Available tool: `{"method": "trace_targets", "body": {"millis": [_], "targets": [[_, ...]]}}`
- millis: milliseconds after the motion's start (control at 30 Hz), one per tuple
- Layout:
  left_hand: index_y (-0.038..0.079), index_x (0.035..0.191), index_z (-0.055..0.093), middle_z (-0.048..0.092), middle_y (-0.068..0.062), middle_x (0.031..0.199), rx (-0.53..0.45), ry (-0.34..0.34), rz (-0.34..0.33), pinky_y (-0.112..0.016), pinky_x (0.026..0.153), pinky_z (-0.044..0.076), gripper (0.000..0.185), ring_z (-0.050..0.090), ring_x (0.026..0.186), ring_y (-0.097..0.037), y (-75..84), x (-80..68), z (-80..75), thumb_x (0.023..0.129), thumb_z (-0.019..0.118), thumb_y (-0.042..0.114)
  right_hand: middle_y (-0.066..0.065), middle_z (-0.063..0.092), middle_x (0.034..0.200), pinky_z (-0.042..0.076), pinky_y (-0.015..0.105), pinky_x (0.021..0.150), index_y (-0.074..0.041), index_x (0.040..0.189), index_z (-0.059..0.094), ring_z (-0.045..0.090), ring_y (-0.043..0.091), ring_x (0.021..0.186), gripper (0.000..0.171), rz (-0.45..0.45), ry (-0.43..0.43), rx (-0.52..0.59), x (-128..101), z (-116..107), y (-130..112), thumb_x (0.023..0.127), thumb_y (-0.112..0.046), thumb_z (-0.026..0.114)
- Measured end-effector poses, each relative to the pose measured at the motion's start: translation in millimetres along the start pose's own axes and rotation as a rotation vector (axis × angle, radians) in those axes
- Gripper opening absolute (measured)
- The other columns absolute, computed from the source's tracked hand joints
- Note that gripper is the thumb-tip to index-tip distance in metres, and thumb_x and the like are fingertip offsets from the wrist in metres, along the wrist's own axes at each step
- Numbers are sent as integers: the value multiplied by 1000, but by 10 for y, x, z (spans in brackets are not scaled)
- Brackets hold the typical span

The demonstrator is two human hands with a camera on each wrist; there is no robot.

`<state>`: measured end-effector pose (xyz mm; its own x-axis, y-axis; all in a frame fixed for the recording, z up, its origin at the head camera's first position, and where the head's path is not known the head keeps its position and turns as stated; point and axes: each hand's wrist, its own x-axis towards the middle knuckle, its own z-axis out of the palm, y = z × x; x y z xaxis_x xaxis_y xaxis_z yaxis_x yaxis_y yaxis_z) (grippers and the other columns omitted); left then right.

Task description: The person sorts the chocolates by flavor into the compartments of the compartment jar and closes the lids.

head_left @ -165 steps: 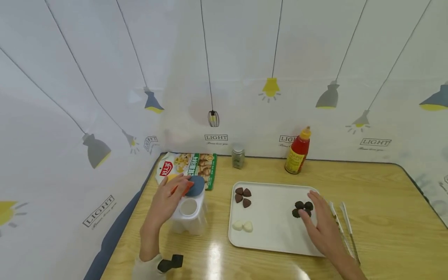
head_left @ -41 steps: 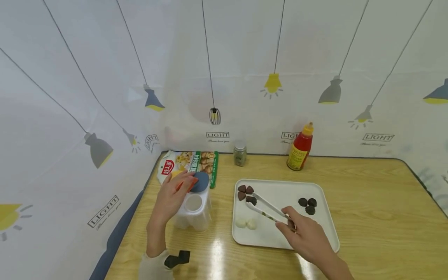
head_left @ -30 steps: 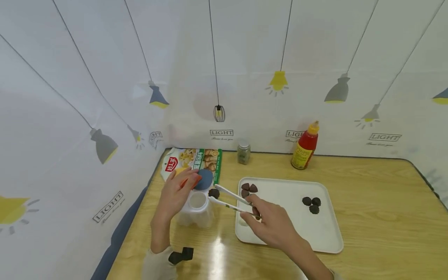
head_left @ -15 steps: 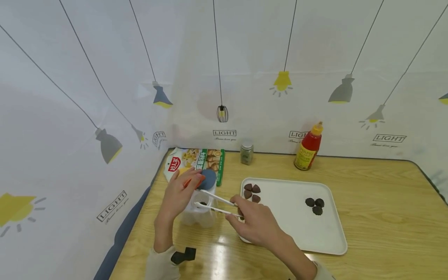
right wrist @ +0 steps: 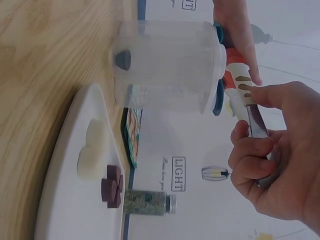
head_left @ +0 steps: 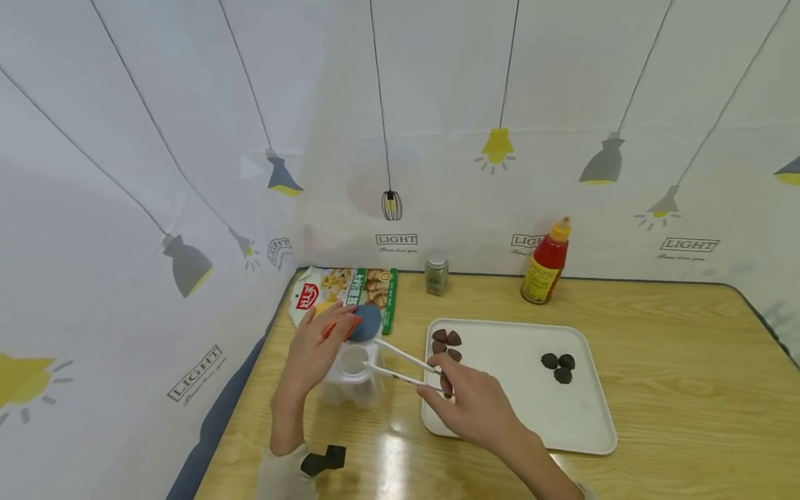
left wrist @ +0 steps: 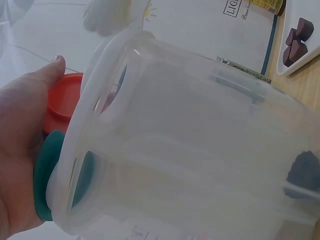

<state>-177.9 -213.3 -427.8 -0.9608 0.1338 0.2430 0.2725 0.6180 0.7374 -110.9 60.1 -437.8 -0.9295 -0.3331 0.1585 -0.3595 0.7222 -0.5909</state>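
Observation:
My right hand (head_left: 481, 403) holds a pair of white-armed tongs (head_left: 406, 377), whose tips stand apart over the container's round opening with nothing visible between them. The clear lidded container (head_left: 353, 391) has a dark, ridged piece (left wrist: 303, 175) at its bottom. Across the container's top rests my left hand (head_left: 315, 347), fingers fairly straight, against the red lid (left wrist: 66, 100) and near the green lid (left wrist: 49, 175). A blue lid (head_left: 367, 323) also shows there. On the white tray (head_left: 500, 417) lie brown wedge-shaped pieces (head_left: 440, 347), three black pieces (head_left: 563, 376) and two white pieces (right wrist: 92, 152).
Behind the container lies a printed food packet (head_left: 378, 292). A small glass jar (head_left: 436, 276) and a red sauce bottle (head_left: 546, 265) stand near the back edge of the wooden table (head_left: 675, 375). A lamp-patterned cloth (head_left: 450, 139) surrounds it.
My right hand took up the tongs from the table and carried a black piece leftward from the tray; it now lies inside the container. The tips have just drawn back slightly right. My left hand stays put.

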Motion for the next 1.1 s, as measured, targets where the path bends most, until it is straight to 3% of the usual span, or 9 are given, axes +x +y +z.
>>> {"method": "trace_targets", "body": {"millis": [267, 767, 1100], "targets": [[14, 116, 75, 63, -7, 139, 3, -16, 0, -52, 126, 7, 41, 44, 143, -30, -20, -15, -13, 105, 47, 42, -18, 44, 69, 29, 18, 48, -19, 119, 62, 31, -2, 51, 35, 101, 32, -16, -207, -104, 308, 94, -43, 68], [15, 120, 74, 63, -7, 138, 0, -22, 3, -52, 126, 8, 41, 44, 143, -29, -5, 12, 6, 105, 46, 43, -7, 48, 72, 31, 23, 51, -9, 118, 59, 38, 4, 55, 41, 361, 117, -104, -848, -398, 1369, 97, -44, 63], [14, 122, 72, 61, -10, 141, 12, -23, -21, -51, 126, 7, 43, 44, 143, -30, -13, -6, 7, 106, 46, 43, 0, 49, 72, 31, 28, 51, -2, 126, 55, 42, 13, 58, 49, 477, 115, -131, -1211, -695, 1808, 101, -45, 55]]}}
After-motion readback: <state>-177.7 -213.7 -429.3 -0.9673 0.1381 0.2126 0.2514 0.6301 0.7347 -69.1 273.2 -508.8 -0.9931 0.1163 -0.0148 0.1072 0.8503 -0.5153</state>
